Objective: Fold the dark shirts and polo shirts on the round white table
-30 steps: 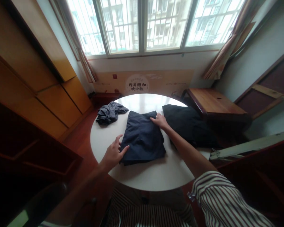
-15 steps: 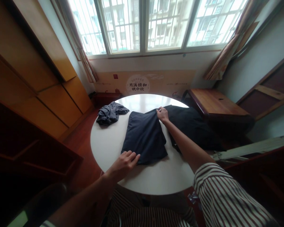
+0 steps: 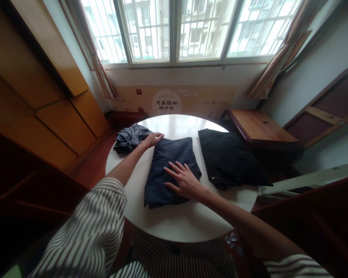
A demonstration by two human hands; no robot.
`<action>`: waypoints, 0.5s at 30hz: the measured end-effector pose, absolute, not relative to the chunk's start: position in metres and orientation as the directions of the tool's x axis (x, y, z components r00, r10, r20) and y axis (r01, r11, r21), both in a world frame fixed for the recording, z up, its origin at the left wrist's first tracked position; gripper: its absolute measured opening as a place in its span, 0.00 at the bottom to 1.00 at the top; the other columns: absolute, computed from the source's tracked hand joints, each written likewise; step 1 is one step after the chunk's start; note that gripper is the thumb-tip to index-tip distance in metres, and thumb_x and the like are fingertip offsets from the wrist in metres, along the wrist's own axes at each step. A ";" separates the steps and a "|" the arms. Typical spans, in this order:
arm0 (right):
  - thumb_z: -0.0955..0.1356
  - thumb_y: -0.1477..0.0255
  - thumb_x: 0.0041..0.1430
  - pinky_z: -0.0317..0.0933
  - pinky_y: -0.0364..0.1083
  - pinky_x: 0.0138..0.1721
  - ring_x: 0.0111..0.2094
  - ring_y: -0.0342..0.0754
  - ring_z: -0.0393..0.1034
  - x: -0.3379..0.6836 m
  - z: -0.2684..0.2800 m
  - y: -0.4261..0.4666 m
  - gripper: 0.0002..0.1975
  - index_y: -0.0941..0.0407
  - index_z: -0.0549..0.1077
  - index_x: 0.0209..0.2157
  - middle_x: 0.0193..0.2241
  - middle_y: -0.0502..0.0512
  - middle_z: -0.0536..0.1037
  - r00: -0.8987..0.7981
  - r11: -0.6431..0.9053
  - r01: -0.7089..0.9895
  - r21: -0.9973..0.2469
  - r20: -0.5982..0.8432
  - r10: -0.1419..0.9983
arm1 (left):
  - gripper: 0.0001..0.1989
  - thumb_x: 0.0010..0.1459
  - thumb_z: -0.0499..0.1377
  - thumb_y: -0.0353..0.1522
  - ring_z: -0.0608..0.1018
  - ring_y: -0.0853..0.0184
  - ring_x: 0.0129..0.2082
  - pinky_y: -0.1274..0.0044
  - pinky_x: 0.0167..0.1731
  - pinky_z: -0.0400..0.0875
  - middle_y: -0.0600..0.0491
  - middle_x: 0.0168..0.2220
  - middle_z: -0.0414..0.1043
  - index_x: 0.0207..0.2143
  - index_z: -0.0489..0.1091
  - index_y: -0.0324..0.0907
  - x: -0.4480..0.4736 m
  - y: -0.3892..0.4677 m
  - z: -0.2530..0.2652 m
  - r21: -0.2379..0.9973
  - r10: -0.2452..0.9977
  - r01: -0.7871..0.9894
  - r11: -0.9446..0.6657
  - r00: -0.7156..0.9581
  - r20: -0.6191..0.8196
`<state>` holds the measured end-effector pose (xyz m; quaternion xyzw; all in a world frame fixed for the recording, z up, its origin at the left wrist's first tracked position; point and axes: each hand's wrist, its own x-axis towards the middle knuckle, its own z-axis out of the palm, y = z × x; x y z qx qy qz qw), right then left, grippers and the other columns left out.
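Observation:
A navy garment (image 3: pixel 174 152), folded into a rough rectangle, lies on the round white table (image 3: pixel 185 224). At its far left corner my left hand (image 3: pixel 153 139) has its fingers closed together, pinching the edge of the cloth. My right hand (image 3: pixel 185 181) rests palm down on the middle of the garment with fingers spread. Left of it is a crumpled grey-blue garment (image 3: pixel 130 138), close beside my left wrist. A black garment (image 3: pixel 232 156) lies to the right, partly hanging past the table's edge. Which kind of clothing each is, I cannot tell.
Behind the table to the right stands a wooden side table (image 3: pixel 263 125). Wooden cabinets (image 3: pixel 60 123) line the left wall. A printed banner (image 3: pixel 197 94) hangs below the barred window (image 3: pixel 174 31). A pale board (image 3: pixel 301 179) juts in at the right.
My left hand has moved from the garment's near left corner to its far left corner. My right hand has let go of the far edge and now lies flat on the cloth.

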<state>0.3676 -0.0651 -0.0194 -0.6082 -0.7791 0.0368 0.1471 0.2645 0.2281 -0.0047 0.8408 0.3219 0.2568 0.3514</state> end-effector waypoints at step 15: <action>0.58 0.47 0.66 0.34 0.69 0.66 0.71 0.64 0.34 0.379 -0.033 -0.096 0.36 0.46 0.52 0.70 0.72 0.56 0.44 -0.301 0.306 0.914 -0.268 0.059 0.952 | 0.24 0.54 0.61 0.47 0.79 0.61 0.38 0.74 0.39 0.72 0.44 0.38 0.80 0.38 0.80 0.35 0.260 0.264 -0.046 0.785 0.807 0.403 -0.470 0.557 0.196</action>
